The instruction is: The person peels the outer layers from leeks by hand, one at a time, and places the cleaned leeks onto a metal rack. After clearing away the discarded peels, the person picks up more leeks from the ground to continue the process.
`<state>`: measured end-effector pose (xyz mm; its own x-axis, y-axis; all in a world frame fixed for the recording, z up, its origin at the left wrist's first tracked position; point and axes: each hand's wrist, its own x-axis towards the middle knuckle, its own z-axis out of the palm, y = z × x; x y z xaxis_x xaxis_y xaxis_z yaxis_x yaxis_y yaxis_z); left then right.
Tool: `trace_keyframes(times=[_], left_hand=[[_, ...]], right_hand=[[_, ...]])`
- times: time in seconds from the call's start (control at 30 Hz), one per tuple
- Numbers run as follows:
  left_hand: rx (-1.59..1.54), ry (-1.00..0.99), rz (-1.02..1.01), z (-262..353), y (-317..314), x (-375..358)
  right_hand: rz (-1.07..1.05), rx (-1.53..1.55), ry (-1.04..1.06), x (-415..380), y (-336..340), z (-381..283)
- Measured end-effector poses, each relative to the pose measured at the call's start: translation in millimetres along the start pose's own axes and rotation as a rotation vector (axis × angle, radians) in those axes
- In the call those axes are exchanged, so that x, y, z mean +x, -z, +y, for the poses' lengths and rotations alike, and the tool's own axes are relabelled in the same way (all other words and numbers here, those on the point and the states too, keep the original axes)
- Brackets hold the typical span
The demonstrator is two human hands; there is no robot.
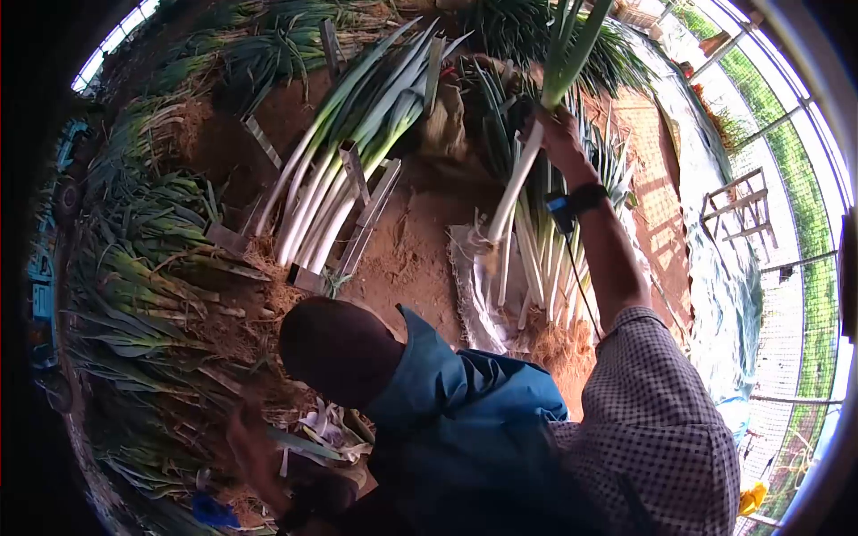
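Note:
My right hand (558, 134) is wrapped round a leek (529, 165) just below its green leaves. The leek hangs slanted, its root end down to the left, in front of a pile of leeks (550, 259) on the right. My left hand (253, 451) is low on the left, blurred by motion, near the roots of leeks lying there. Its fingers do not show clearly, nor whether they hold anything. Ahead of me, a bundle of leeks (326, 192) rests in a frame of metal bars (371, 210), with white stalks toward me.
Many loose leeks (152, 268) cover the ground on the left, and more leafy tops (509, 27) lie at the back. A wooden frame (740, 210) stands at the right by a mesh wall (795, 295). A dark rounded shape (335, 348) and a teal apron (465, 393) fill the front.

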<state>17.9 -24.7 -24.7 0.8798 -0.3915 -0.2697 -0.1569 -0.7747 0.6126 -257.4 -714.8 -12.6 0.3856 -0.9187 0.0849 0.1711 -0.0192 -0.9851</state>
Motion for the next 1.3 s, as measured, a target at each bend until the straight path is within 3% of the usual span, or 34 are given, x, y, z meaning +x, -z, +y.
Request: trace_keyframes(times=[0.07,0.1,0.13,0.17,0.2,0.23,0.27,0.3,0.33,0.43,0.5,0.63,0.7,0.73,0.77,0.87,0.93,1.0,1.07,1.17,1.2,1.23,1.27,1.3], left_hand=[[0.219,-0.032,-0.01,23,-4,-8],[0.238,-0.027,-0.025,27,-2,-11],[0.265,0.003,-0.018,26,9,-20],[0.203,-0.028,-0.014,24,14,-22],[0.157,0.078,-0.022,24,24,-19],[0.256,0.023,0.121,20,33,-26],[0.199,-0.031,0.337,-7,58,-31],[0.163,0.021,0.442,-8,72,-33],[0.115,0.055,0.542,-10,86,-38],[-0.269,0.082,0.67,-25,116,-54],[-0.17,0.057,0.656,-40,119,-68],[-0.29,0.079,0.625,-53,123,-106],[-0.374,0.123,0.626,-45,128,-114],[-0.372,0.106,0.626,-52,132,-112],[-0.363,0.098,0.626,-61,136,-113],[-0.326,0.082,0.698,-74,144,-109],[-0.242,0.151,0.733,-87,140,-101],[-0.116,0.201,0.721,-82,141,-111],[-0.139,0.171,0.738,-97,140,-116],[-0.076,0.251,0.763,-94,151,-123],[-0.067,0.281,0.774,-94,152,-124],[-0.064,0.265,0.776,-97,152,-124],[-0.063,0.248,0.777,-100,151,-126],[-0.06,0.229,0.78,-100,150,-128]], right_hand=[[0.048,-0.123,-0.106,-13,76,55],[-0.002,-0.638,-0.046,-20,116,80],[0.134,-0.503,0.043,-32,134,117],[0.285,-0.963,-0.159,-15,183,170],[0.201,-1.105,-0.007,-24,188,171],[0.027,-1.392,0.426,20,233,231],[-0.135,-0.84,0.051,21,173,192],[-0.088,-0.319,-0.319,27,109,155],[-0.255,-0.255,-0.202,49,77,131],[-0.524,-0.237,0.085,-20,-127,-32],[-0.765,-0.239,0.246,-61,-231,-111],[-1.223,-0.32,0.423,-143,-403,-152],[-1.516,-0.394,0.272,-181,-485,-121],[-1.473,-0.698,0.603,-223,-516,-107],[-1.522,-0.886,0.579,-273,-541,-97],[-1.832,-0.599,0.734,-376,-611,50],[-1.993,-0.717,0.895,-453,-640,116],[-1.915,-0.761,1.147,-500,-633,181],[-1.629,-0.56,1.387,-531,-624,261],[-1.632,-0.639,1.735,-529,-601,313],[-1.857,-0.769,1.389,-531,-590,318],[-1.968,-0.863,1.181,-529,-574,318],[-2.031,-0.883,1.168,-527,-547,315],[-2.069,-0.836,1.289,-524,-511,310]])
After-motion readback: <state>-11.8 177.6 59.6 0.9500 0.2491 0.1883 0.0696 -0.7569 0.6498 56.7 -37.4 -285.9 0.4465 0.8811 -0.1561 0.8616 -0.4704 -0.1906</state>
